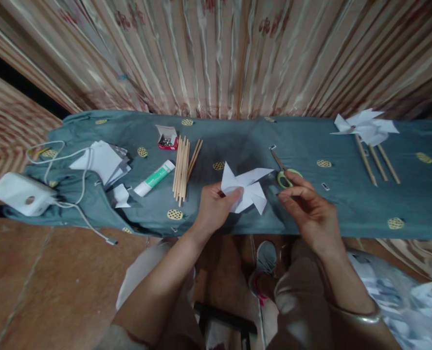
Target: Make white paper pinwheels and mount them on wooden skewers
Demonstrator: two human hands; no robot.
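Note:
My left hand (216, 206) pinches a folded white paper pinwheel (253, 190) near its middle, with the thumb on top. To the right of it, my right hand (313, 214) is closed, thumb and forefinger brought together. Whatever may be between those fingertips is too small to make out. Just beyond them lies a pair of scissors (284, 179) with yellow-green handles, partly hidden by the fingers. Several wooden sticks (181, 167) lie left of the pinwheel, by an open red box (168, 141) of small metal pieces.
A green-and-white glue tube (154, 178), stacked white paper (104, 160) and a white device with cables (24, 194) occupy the left of the cloth-covered table (347, 204). White pinwheels (371, 127) on sticks lie at right. A plastic bag of paper (402, 301) sits below; a pleated curtain (216, 58) hangs behind.

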